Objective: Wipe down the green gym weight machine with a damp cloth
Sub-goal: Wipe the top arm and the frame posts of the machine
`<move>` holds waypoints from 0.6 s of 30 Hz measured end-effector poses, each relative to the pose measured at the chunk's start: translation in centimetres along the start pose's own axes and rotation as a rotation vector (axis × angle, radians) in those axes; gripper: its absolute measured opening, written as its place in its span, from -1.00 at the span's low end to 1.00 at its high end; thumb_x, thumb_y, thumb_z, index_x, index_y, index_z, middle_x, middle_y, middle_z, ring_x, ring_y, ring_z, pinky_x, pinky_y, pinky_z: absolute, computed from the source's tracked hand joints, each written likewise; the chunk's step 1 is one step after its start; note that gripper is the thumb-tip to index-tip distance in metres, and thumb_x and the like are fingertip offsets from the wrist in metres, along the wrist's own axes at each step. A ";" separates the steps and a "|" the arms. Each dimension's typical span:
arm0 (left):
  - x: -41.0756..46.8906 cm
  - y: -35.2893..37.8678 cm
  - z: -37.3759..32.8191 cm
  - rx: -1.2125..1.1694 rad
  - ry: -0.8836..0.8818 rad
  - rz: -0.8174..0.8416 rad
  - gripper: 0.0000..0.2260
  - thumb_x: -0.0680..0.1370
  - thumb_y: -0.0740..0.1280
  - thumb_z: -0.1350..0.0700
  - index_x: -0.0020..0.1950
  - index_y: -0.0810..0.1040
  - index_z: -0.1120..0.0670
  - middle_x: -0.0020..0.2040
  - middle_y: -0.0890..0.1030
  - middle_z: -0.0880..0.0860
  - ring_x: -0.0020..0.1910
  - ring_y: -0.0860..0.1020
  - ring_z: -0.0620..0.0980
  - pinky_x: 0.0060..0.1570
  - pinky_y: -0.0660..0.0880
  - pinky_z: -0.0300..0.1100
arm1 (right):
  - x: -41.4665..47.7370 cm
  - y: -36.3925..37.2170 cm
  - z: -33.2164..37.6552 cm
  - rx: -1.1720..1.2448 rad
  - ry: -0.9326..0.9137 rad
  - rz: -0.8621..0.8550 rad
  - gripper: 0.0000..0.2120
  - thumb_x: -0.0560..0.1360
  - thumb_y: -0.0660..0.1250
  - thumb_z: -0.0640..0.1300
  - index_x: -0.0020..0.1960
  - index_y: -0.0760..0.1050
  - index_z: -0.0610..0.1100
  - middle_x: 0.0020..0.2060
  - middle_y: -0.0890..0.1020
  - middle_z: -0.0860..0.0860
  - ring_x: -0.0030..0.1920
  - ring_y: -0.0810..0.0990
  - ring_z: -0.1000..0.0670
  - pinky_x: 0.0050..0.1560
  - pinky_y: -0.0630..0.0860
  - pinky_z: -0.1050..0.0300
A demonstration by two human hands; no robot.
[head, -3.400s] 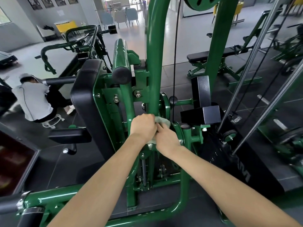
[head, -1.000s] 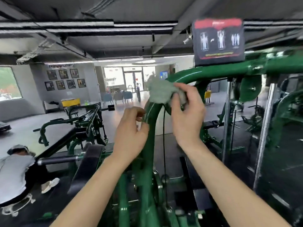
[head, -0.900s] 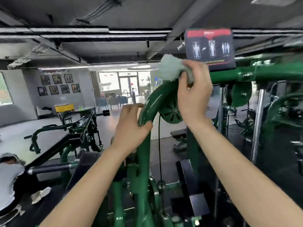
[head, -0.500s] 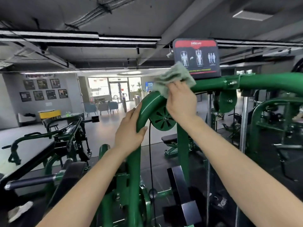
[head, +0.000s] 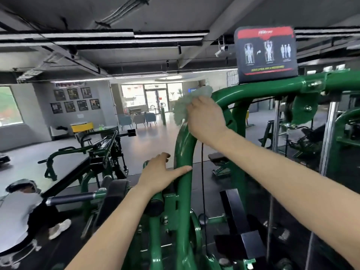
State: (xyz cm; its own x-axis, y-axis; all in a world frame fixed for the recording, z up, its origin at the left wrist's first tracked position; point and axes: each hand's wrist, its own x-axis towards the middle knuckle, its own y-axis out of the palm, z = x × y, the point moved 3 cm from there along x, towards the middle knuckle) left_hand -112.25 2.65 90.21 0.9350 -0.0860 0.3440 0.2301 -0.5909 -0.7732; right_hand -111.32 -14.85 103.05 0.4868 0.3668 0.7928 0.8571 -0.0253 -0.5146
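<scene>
We're mid-wipe on the curved green tube (head: 184, 145): right hand (head: 204, 117) bunches the cloth (head: 181, 108) there, left hand (head: 161, 172) braces lower, fingers loose (holding nothing). Next, probably down the upright.

Right hand (head: 204, 117) with cloth (head: 183, 108) on frame tube (head: 184, 152) bend, left hand (head: 161, 172) lower on the upright, placard (head: 266, 53) above crossbar right, seated person (head: 17, 211) far left.

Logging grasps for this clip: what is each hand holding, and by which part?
The right hand grips the bunched cloth by its right side. The left hand holds nothing; it rests open against the green upright tube.
</scene>
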 end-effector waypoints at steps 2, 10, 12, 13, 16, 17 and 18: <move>-0.1 0.0 0.1 -0.003 -0.017 -0.035 -0.03 0.24 0.36 -0.64 0.40 0.44 0.01 0.29 0.54 -0.06 0.24 0.53 -0.01 0.09 0.50 -0.07 | 0.3 -0.2 -1.0 -0.048 0.048 -0.040 -0.79 0.36 0.38 -0.18 -0.07 0.67 -0.26 -0.15 0.68 -0.16 -0.04 0.61 -0.19 0.04 0.53 -0.01; -0.8 -1.2 1.2 -0.521 0.076 -0.367 -0.72 0.34 0.30 0.11 0.00 0.35 -0.05 -0.01 0.45 0.01 -0.01 0.48 0.05 -0.05 0.38 -0.09 | -4.8 3.0 6.1 -0.112 -0.435 0.077 -0.74 0.37 0.32 -0.10 0.00 0.65 -0.15 -0.14 0.64 -0.05 0.03 0.58 -0.17 0.25 0.36 -0.06; -1.2 -1.6 1.1 -0.511 0.086 -0.422 -0.74 0.32 0.25 0.16 -0.03 0.35 -0.01 -0.08 0.44 0.01 -0.11 0.44 0.04 -0.11 0.40 -0.09 | -7.6 4.0 9.0 -0.209 -0.604 0.196 -0.80 0.42 0.28 -0.08 -0.09 0.65 -0.13 -0.21 0.64 -0.02 0.08 0.57 -0.22 0.40 0.23 -0.18; -1.4 -1.7 0.9 -0.472 0.083 -0.424 -0.75 0.31 0.24 0.16 -0.03 0.37 0.02 -0.09 0.44 0.00 -0.13 0.43 0.02 -0.13 0.39 -0.13 | -9.2 4.8 10.2 -0.274 -0.679 0.292 -0.78 0.46 0.26 -0.06 -0.06 0.66 -0.11 -0.17 0.66 -0.03 0.14 0.54 -0.25 0.46 0.16 -0.25; -1.5 -1.7 0.4 -0.385 0.092 -0.387 -0.75 0.33 0.23 0.13 0.00 0.40 0.05 -0.07 0.47 -0.03 -0.11 0.47 -0.01 -0.16 0.35 -0.18 | -12.4 6.7 12.0 -0.293 -0.711 0.414 -0.69 0.51 0.29 -0.05 0.13 0.67 -0.16 0.03 0.68 -0.08 0.17 0.54 -0.21 0.52 0.25 -0.18; -1.5 -1.6 0.5 -0.363 0.095 -0.371 -0.75 0.34 0.23 0.14 0.01 0.41 0.04 -0.06 0.49 -0.03 -0.10 0.49 0.02 -0.14 0.36 -0.15 | -12.6 6.9 12.1 -0.256 -0.694 0.383 -0.71 0.48 0.33 -0.07 0.09 0.69 -0.17 -0.03 0.69 -0.08 0.10 0.56 -0.19 0.47 0.35 -0.13; -1.4 -1.5 0.6 -0.339 0.097 -0.359 -0.75 0.36 0.23 0.14 0.02 0.41 0.03 -0.05 0.50 -0.04 -0.07 0.51 0.03 -0.12 0.39 -0.11 | -12.7 7.1 11.9 -0.230 -0.675 0.332 -0.76 0.43 0.37 -0.08 0.00 0.71 -0.16 -0.11 0.69 -0.06 0.02 0.58 -0.17 0.41 0.42 -0.11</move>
State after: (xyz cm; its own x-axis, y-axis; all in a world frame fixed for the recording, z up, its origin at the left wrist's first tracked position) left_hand -113.79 4.13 90.57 0.7800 0.1054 0.6169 0.4168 -0.8228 -0.3864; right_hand -113.45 -8.57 85.47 0.5787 0.7902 0.2019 0.7343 -0.3972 -0.5505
